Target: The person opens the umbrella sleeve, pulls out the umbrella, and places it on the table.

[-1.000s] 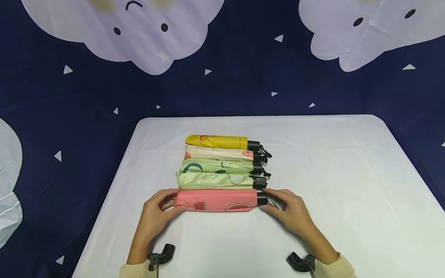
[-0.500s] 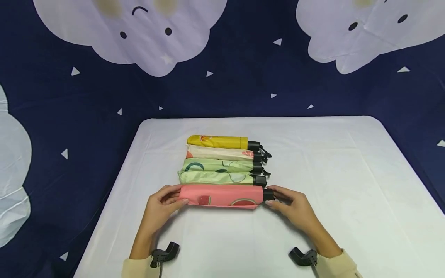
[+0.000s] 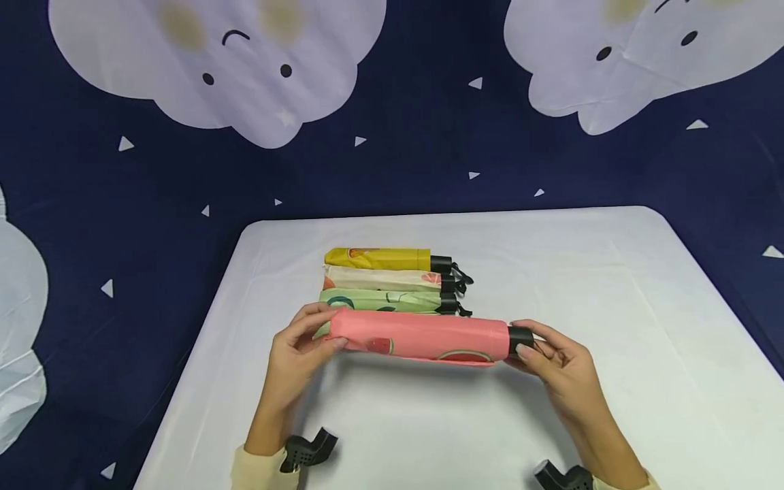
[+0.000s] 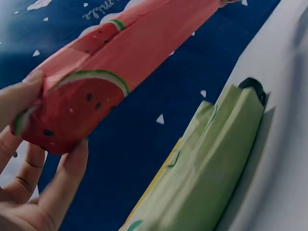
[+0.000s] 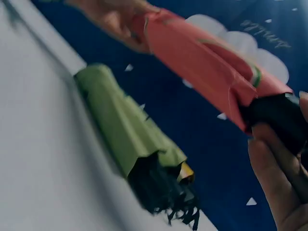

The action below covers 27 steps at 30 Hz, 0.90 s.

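Note:
A pink folded umbrella [image 3: 422,333] with a watermelon print is held level above the table, one end in each hand. My left hand [image 3: 300,347] pinches its cloth end between thumb and fingers. At the other end, my right hand [image 3: 563,367] grips the black handle [image 3: 520,339]. In the left wrist view, the thumb and fingers [image 4: 72,168] are around the watermelon-printed tip. A light green folded umbrella [image 4: 207,163] lies on the table below; in the head view the pink one hides most of it.
Behind lie more folded umbrellas in a row: a green one [image 3: 392,300], a cream one [image 3: 380,279] and a yellow one [image 3: 380,258], handles to the right. They rest on a white-covered table [image 3: 612,292]. A dark blue cloth [image 3: 429,184] with clouds hangs behind.
The pink umbrella has come up off the table and shifted right, carried by both hands. It now covers the nearest light green umbrella in the head view.

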Each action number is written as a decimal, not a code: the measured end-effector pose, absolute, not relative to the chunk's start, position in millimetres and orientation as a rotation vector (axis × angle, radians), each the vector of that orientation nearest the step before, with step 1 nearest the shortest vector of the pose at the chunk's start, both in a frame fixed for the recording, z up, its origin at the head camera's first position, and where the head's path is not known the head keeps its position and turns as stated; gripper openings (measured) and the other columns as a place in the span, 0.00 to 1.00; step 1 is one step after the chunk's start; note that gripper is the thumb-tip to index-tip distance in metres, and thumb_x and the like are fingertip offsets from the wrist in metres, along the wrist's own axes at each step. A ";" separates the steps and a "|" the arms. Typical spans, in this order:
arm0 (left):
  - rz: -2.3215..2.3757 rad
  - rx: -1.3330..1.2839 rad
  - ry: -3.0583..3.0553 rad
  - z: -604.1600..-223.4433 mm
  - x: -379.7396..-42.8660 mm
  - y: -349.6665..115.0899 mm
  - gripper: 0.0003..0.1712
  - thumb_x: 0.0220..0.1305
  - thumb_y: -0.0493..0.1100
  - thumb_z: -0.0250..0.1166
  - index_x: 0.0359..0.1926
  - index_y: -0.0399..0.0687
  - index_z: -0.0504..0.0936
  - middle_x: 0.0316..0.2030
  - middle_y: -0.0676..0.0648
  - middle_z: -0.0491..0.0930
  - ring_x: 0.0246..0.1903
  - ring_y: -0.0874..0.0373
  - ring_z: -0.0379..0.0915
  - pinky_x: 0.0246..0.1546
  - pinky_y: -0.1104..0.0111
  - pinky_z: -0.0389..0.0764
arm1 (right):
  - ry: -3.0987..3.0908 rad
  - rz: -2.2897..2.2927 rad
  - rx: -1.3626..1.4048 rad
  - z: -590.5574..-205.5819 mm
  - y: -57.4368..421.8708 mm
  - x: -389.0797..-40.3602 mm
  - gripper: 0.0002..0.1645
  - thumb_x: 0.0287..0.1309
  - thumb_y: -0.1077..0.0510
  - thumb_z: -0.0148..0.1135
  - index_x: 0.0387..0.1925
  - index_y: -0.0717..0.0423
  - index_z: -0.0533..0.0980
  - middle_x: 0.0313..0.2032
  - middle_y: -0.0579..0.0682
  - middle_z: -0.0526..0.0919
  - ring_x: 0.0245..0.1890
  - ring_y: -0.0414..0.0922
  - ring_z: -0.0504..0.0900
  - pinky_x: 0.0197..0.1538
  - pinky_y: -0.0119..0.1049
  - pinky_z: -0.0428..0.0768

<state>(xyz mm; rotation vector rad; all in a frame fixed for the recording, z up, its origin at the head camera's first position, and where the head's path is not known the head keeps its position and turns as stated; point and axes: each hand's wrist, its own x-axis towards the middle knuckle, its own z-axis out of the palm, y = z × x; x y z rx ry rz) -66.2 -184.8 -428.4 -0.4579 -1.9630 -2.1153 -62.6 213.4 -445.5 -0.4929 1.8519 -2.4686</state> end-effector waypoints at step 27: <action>-2.356 -0.625 -2.063 -441.7 -66.2 -178.8 0.34 0.55 0.24 0.74 0.64 0.31 0.75 0.57 0.33 0.80 0.50 0.48 0.83 0.44 0.63 0.86 | 2.159 -2.107 -0.406 -435.8 223.6 -46.5 0.23 0.60 0.76 0.66 0.57 0.74 0.77 0.49 0.58 0.87 0.42 0.48 0.89 0.40 0.38 0.87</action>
